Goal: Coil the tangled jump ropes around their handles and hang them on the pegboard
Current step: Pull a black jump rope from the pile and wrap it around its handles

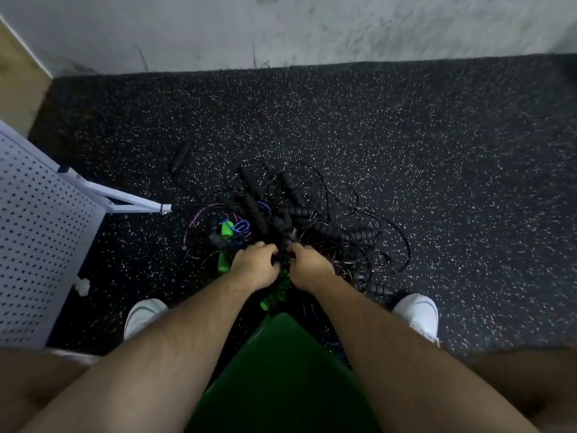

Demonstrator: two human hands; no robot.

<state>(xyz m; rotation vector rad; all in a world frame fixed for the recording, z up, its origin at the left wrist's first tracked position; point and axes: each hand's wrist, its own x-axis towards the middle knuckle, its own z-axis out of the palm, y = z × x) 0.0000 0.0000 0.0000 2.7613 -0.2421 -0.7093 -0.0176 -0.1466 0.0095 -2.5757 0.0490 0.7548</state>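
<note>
Left hand (256, 267) and right hand (309, 265) both look clamped on one black handle (285, 242) in the jump ropes (299, 214) heaped on the floor (437, 151). Yanking now probably just cinches the knots tighter.

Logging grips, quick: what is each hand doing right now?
Left hand: grips a black ribbed foam rope handle.
Right hand: grips the same handle.

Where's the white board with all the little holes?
In the head view, the white perforated pegboard stands at the left edge on the dark speckled rubber floor, left of the tangled pile of jump ropes.
</note>
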